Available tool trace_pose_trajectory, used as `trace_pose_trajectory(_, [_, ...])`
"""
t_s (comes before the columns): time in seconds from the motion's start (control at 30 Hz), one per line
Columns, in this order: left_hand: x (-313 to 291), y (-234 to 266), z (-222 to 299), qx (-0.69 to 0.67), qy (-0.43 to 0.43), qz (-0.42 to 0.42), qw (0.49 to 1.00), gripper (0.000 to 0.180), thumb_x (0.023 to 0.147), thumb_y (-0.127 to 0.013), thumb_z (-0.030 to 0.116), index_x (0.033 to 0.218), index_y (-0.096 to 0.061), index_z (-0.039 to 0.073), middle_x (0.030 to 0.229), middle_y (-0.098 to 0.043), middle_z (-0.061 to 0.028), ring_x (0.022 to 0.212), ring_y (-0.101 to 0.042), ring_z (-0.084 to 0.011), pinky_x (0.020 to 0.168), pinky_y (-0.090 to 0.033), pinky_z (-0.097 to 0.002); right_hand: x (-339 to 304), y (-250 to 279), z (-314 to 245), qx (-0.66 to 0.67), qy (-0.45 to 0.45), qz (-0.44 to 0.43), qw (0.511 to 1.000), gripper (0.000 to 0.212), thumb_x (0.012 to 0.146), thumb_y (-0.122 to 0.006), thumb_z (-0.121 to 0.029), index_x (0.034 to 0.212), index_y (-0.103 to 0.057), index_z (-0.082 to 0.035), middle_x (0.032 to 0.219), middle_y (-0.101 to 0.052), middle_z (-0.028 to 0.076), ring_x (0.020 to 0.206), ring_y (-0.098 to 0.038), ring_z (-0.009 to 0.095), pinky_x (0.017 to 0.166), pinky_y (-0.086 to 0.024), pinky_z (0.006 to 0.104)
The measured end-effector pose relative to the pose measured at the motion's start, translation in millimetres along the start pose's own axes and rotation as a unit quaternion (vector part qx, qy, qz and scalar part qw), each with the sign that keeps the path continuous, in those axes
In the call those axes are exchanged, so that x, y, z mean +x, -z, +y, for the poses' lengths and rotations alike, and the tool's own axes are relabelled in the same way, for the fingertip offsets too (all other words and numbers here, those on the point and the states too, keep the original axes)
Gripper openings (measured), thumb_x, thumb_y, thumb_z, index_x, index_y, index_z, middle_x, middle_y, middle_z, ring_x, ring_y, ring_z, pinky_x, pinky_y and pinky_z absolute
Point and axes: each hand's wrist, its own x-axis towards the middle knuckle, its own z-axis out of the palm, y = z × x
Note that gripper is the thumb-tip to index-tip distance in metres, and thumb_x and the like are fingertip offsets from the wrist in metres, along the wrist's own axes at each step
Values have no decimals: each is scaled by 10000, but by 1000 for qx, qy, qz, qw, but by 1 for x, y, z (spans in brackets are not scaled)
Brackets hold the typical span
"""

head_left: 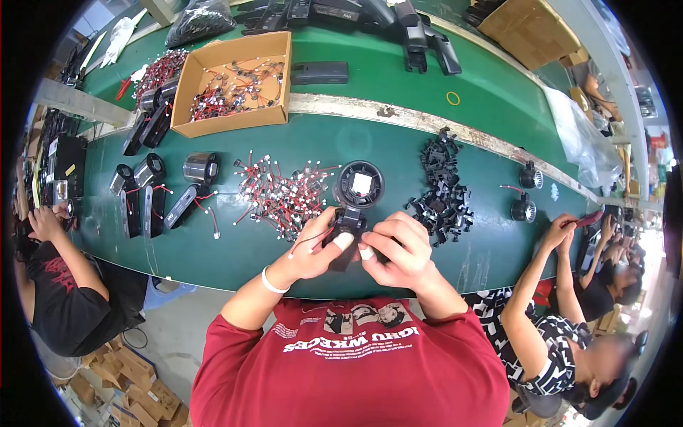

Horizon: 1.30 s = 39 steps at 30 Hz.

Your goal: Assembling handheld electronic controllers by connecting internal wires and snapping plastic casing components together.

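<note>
A black handheld device with a round, fan-like head (361,183) and a white square label stands in front of me over the bench. My left hand (313,245) is closed around its lower body, with the thumb lying along the side. A thin dark red wire runs across the left fingers. Against the other side of the body, my right hand (400,250) is closed, fingers curled and thumb pressed on it. Whether a small part sits between the right fingers is hidden. Left of the device lies a heap of red and black wired connectors (284,192); right of it, a pile of small black plastic parts (442,192).
A cardboard box (185,128) with wired parts stands at the back left. Near it lie black handles (153,210) and grey cylinders (201,168). Two round motor-like parts (524,208) lie at right. People sit on both sides; one (548,341) holds a dark red object.
</note>
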Motion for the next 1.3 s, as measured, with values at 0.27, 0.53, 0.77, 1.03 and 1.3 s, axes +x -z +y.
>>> trace_pose_trajectory(0.27, [4, 3, 6, 163, -128, -10, 978, 230, 952, -470, 45, 1167, -452, -36, 750, -695, -110, 636, -684, -183, 589, -522, -306, -16, -12, 2, 33, -95, 32, 994, 157, 716, -707, -18, 823, -598, 18, 788, -583, 133, 607, -586, 246, 520, -472, 315])
trace_pose_trajectory(0.53, [4, 0, 6, 67, -26, -24, 997, 226, 960, -467, 36, 1170, -449, -45, 845, -702, -115, 689, -699, -171, 626, -544, -283, -3, 14, 13, 87, -187, -46, 977, 89, 809, -699, -35, 843, -625, 0, 791, -600, 99, 601, -612, 168, 502, -484, 285])
trace_pose_trajectory(0.77, [1, -1, 1, 36, -32, 4, 999, 210, 950, -480, 40, 1146, -477, -35, 860, -702, -122, 686, -698, -173, 625, -551, -288, 18, 78, 75, -136, -305, 2, 942, 144, 858, -678, -76, 771, -615, 20, 691, -570, 80, 571, -537, 151, 540, -436, 276])
trace_pose_trajectory(1.03, [4, -1, 0, -74, 22, 22, 997, 187, 964, -466, 96, 1108, -495, -19, 847, -683, -144, 655, -663, -177, 601, -549, -311, 22, 69, 147, -338, -254, -53, 905, 179, 830, -667, -184, 847, -608, -16, 816, -640, 143, 844, -605, 330, 766, -493, 428])
trace_pose_trajectory(1.3, [5, 3, 0, -173, 68, 20, 982, 241, 973, -467, 125, 1174, -473, -9, 911, -657, -164, 686, -655, -190, 623, -547, -314, 18, 53, 162, -376, -277, -103, 878, 161, 768, -664, -96, 894, -588, -31, 814, -647, 151, 877, -613, 346, 790, -500, 459])
